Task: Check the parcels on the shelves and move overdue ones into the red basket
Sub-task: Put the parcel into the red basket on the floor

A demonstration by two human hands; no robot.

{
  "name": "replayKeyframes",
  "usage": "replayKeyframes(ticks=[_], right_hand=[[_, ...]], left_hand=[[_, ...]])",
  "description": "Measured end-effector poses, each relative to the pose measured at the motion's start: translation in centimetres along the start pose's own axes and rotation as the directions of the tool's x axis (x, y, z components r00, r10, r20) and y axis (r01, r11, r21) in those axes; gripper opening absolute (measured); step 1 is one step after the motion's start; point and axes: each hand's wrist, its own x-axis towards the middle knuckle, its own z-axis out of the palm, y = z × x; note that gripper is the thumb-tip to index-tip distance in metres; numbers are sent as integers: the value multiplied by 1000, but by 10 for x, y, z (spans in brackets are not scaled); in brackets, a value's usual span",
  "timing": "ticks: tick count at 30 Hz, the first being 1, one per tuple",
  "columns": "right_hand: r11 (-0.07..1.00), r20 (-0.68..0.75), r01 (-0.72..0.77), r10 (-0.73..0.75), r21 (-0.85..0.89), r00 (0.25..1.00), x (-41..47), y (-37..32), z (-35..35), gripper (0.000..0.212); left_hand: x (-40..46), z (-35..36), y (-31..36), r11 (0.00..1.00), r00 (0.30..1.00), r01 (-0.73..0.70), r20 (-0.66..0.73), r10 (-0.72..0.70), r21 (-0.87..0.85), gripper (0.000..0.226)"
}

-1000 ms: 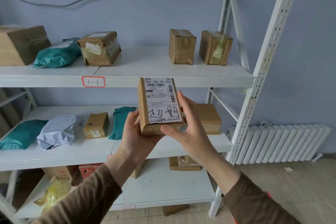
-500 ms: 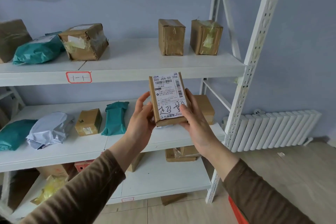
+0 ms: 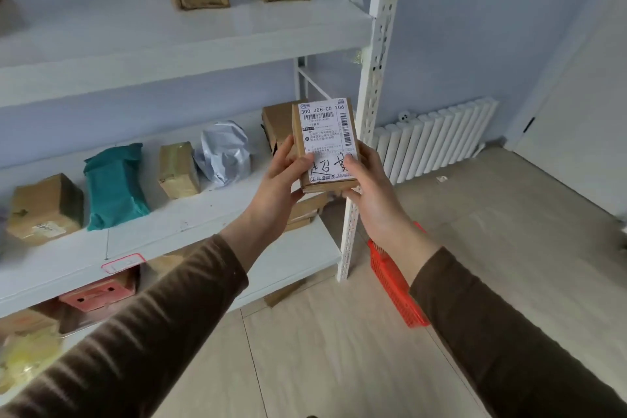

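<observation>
I hold a small cardboard parcel (image 3: 325, 132) upright in both hands, its white shipping label with handwritten marks facing me. My left hand (image 3: 279, 187) grips its left edge and my right hand (image 3: 368, 187) grips its lower right corner. The parcel hangs in front of the shelf's right upright post (image 3: 373, 78). The red basket (image 3: 393, 285) stands on the floor just right of the shelf foot, mostly hidden behind my right forearm.
The middle shelf (image 3: 163, 234) carries brown boxes, a teal bag (image 3: 113, 185) and a grey bag (image 3: 224, 153). Two tall boxes stand on the top shelf (image 3: 203, 30). More parcels lie on the bottom shelf. A white radiator (image 3: 437, 136) lines the wall; wooden floor spreads to the right.
My view has swung down and to the right, bringing the floor and the red basket into sight. The parcel, still held in both hands, has shifted right toward the upright post.
</observation>
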Motion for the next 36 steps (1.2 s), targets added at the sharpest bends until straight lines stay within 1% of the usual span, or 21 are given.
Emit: replayKeyframes(ticks=[3, 7, 10, 13, 18, 23, 26, 29, 32, 36], right_hand=[[999, -109, -27, 32, 45, 994, 4, 7, -29, 45], [1000, -264, -29, 30, 8, 964, 5, 19, -72, 45], [998, -326, -45, 26, -49, 945, 0, 24, -109, 34], [998, -376, -56, 41, -30, 926, -5, 30, -149, 32], [993, -408, -113, 113, 25, 906, 2, 36, -224, 24], [981, -406, -182, 193, 67, 893, 12, 42, -317, 29], [971, -391, -216, 239, 103, 889, 22, 40, -367, 29], [958, -368, -263, 286, 113, 885, 39, 42, -406, 35], [941, -337, -319, 338, 113, 878, 63, 52, -434, 33], [926, -292, -371, 375, 72, 880, 102, 74, -460, 32]], left_hand=[[25, 16, -26, 998, 998, 64, 16, -64, -26, 54], [54, 47, -63, 985, 982, 167, 101, -161, -45, 46], [66, 77, -92, 973, 963, 227, 158, -218, -44, 51], [72, 112, -115, 957, 940, 289, 194, -279, -24, 49], [96, 173, -152, 941, 919, 337, 224, -323, -24, 55], [118, 248, -192, 931, 907, 364, 238, -348, -26, 36], [132, 287, -221, 921, 909, 386, 191, -370, -50, 37], [148, 314, -248, 899, 904, 426, 103, -416, -101, 40], [169, 328, -269, 874, 884, 464, 15, -467, -142, 46], [205, 332, -296, 867, 876, 474, -12, -481, -152, 41]])
